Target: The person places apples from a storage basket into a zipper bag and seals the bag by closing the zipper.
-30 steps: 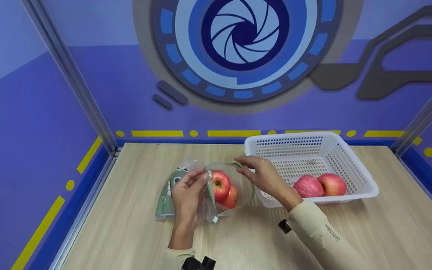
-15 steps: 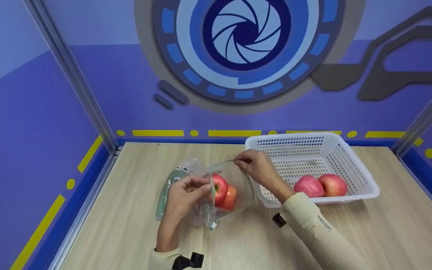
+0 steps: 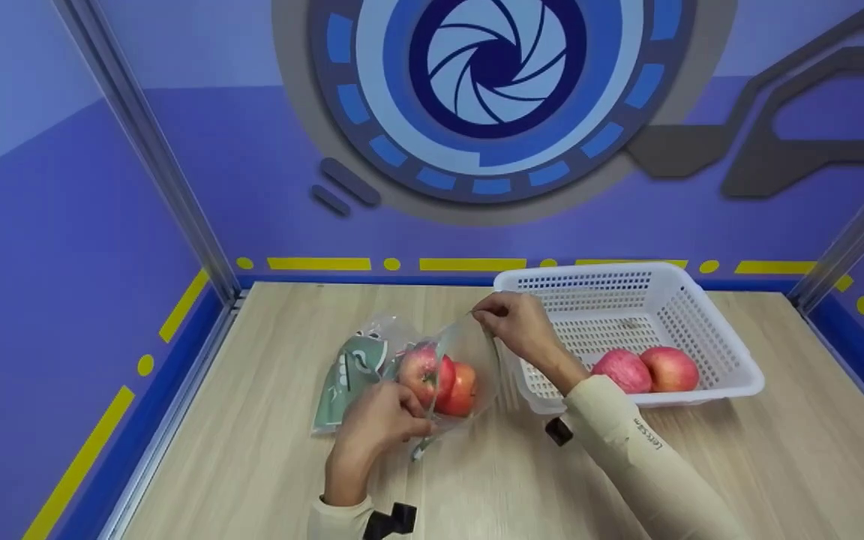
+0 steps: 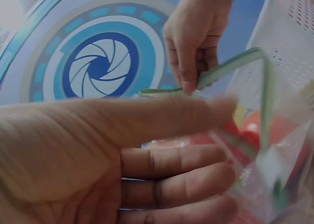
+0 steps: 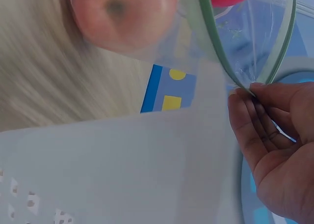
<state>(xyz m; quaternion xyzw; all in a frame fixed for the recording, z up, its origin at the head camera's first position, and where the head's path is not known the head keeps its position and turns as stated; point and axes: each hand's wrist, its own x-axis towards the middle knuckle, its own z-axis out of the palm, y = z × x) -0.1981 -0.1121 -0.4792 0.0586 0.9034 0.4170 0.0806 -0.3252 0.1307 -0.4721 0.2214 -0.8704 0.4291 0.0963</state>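
In the head view a clear zip bag with a green rim (image 3: 493, 352) stands with its mouth spread, holding red apples (image 3: 460, 390). My right hand (image 3: 518, 326) pinches the rim at its far corner between thumb and fingertips; the right wrist view shows this grip on the green zip strip (image 5: 213, 35). My left hand (image 3: 383, 420) is at the near side of the bag, fingertips by the rim close to the zip slider (image 3: 418, 450). In the left wrist view, a gap shows between its thumb and its loosely bent fingers (image 4: 181, 184).
Green printed plastic (image 3: 353, 375) with a white face drawing lies left of the apples. A white perforated basket (image 3: 739, 382) with two apples (image 3: 646, 370) stands on the right of the wooden table (image 3: 507, 487). Blue-purple panels (image 3: 214, 187) rise behind and beside it.
My left hand has moved from the upper left rim down toward the near corner and slider. My right hand has pinched the far rim and drawn it slightly upward, making the mouth narrower.
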